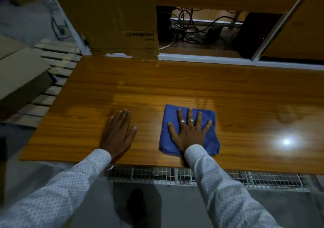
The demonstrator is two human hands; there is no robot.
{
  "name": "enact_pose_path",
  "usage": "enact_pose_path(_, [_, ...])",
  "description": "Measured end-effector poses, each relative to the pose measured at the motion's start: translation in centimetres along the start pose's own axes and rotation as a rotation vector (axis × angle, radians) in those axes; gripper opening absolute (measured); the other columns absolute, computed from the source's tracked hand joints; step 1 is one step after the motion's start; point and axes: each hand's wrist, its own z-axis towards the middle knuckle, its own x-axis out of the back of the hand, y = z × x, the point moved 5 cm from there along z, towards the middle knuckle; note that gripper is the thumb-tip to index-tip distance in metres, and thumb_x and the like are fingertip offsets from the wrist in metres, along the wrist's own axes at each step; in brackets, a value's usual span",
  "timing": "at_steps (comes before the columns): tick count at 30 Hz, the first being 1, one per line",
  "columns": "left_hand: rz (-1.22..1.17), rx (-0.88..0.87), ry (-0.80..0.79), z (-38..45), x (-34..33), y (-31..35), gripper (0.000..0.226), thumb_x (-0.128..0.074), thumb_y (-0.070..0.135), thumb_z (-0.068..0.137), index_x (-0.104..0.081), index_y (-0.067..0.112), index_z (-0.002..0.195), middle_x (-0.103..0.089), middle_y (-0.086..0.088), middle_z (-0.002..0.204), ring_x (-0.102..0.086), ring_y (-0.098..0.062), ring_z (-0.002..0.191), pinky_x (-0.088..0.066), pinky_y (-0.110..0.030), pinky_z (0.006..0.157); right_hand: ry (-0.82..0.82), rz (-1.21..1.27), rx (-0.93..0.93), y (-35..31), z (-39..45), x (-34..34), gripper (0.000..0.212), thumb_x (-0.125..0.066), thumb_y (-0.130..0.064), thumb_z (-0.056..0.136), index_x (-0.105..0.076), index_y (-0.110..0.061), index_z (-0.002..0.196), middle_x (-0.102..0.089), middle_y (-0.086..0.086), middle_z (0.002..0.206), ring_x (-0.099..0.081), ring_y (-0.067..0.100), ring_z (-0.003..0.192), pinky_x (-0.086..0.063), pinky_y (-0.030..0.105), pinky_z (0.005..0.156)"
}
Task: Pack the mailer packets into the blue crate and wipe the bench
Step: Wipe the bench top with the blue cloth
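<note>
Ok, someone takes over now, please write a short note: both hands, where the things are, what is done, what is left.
Left hand: flat on the bare bench, fingers straight, holds nothing.
Right hand: fingers spread, pressing the blue cloth on the bench, near the front edge.
Packets and crate: not in view, so packing cannot be confirmed; none lie on the bench.
Done: wiping is under way.
Left: wipe the rest of the bench; check the packing.
</note>
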Motion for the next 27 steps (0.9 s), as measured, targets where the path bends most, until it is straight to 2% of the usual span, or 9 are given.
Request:
enact_pose_path(3, [0.083, 0.032, 0.036, 0.0, -0.1, -0.2, 0.073, -0.016, 0.057, 0.099, -0.012, 0.016, 0.159, -0.008, 0.000, 0.166, -0.004, -0.015, 0.153, -0.002, -0.039, 0.125, 0.034, -0.004, 0.110, -2.5, -1.6, -0.8, 0.078, -0.007, -0.082, 0.086, 0.001, -0.046, 0.155, 0.004, -0.003, 0.167, 0.011, 0.036, 0.152, 0.014, 0.070, 0.110])
enact_pose_path(7, [0.072, 0.025, 0.061, 0.2, 0.0, -0.1, 0.068, -0.019, 0.052, 0.100, -0.021, 0.015, 0.157, -0.016, -0.002, 0.165, -0.012, -0.016, 0.153, -0.005, -0.039, 0.125, 0.072, -0.038, 0.174, -0.5, -3.1, -1.3, 0.077, -0.008, -0.084, 0.084, -0.005, -0.051, 0.154, -0.007, -0.007, 0.166, -0.001, 0.033, 0.153, 0.007, 0.067, 0.114])
enact_pose_path(10, [0.079, 0.026, 0.066, 0.3, -0.1, -0.2, 0.068, -0.018, 0.052, 0.100, -0.022, 0.016, 0.157, -0.017, -0.001, 0.164, -0.013, -0.016, 0.153, -0.006, -0.038, 0.125, 0.045, -0.035, 0.083, 1.1, -0.9, -0.8, 0.078, -0.006, -0.085, 0.083, 0.002, -0.051, 0.153, 0.001, -0.007, 0.167, 0.007, 0.032, 0.153, 0.010, 0.068, 0.113])
enact_pose_path(13, [0.077, 0.038, 0.078, 0.4, -0.1, -0.2, 0.068, -0.020, 0.052, 0.099, -0.027, 0.017, 0.156, -0.022, -0.001, 0.164, -0.017, -0.016, 0.152, -0.008, -0.039, 0.125, 0.011, -0.008, 0.035, -1.1, 1.4, -0.5, 0.081, -0.004, -0.084, 0.084, 0.005, -0.046, 0.154, 0.010, -0.004, 0.166, 0.014, 0.035, 0.151, 0.013, 0.071, 0.110])
enact_pose_path(16, [0.075, 0.049, 0.091, 0.4, 0.0, -0.3, 0.068, -0.021, 0.053, 0.097, -0.032, 0.018, 0.154, -0.026, -0.001, 0.162, -0.021, -0.016, 0.151, -0.012, -0.039, 0.124, 0.005, -0.015, 0.118, -4.2, 0.7, -0.9, 0.080, -0.005, -0.082, 0.085, 0.005, -0.045, 0.155, 0.011, -0.003, 0.166, 0.015, 0.035, 0.151, 0.014, 0.070, 0.110])
enact_pose_path(19, [0.071, 0.057, 0.101, 0.4, 0.0, -0.4, 0.067, -0.023, 0.053, 0.097, -0.032, 0.019, 0.154, -0.027, 0.000, 0.162, -0.021, -0.015, 0.151, -0.012, -0.039, 0.124, 0.051, -0.062, 0.215, -3.6, -1.8, -1.5, 0.078, -0.005, -0.084, 0.084, -0.001, -0.049, 0.154, -0.001, -0.006, 0.167, 0.006, 0.033, 0.153, 0.012, 0.068, 0.112])
enact_pose_path(21, [0.072, 0.055, 0.103, 0.5, 0.0, -0.3, 0.067, -0.024, 0.053, 0.097, -0.033, 0.019, 0.154, -0.027, 0.000, 0.162, -0.022, -0.015, 0.150, -0.013, -0.039, 0.123, 0.072, -0.068, 0.191, -1.3, -2.3, -1.4, 0.077, -0.007, -0.084, 0.084, -0.003, -0.051, 0.153, -0.006, -0.007, 0.166, 0.001, 0.032, 0.153, 0.008, 0.067, 0.114])
enact_pose_path(23, [0.080, 0.057, 0.101, 0.5, -0.1, -0.4, 0.068, -0.022, 0.054, 0.097, -0.033, 0.019, 0.154, -0.027, 0.000, 0.162, -0.022, -0.016, 0.150, -0.013, -0.039, 0.123, 0.058, -0.054, 0.112, 0.6, -1.4, -1.0, 0.077, -0.007, -0.085, 0.083, 0.000, -0.052, 0.153, -0.002, -0.008, 0.167, 0.004, 0.032, 0.153, 0.009, 0.068, 0.113])
enact_pose_path(27, [0.087, 0.059, 0.100, 0.6, 0.0, -0.4, 0.067, -0.024, 0.053, 0.097, -0.035, 0.018, 0.153, -0.027, -0.002, 0.162, -0.022, -0.017, 0.150, -0.015, -0.041, 0.123, 0.025, -0.029, 0.022, -1.4, 1.1, -0.4, 0.080, -0.005, -0.081, 0.086, 0.007, -0.044, 0.155, 0.010, -0.002, 0.166, 0.013, 0.036, 0.151, 0.009, 0.072, 0.110])
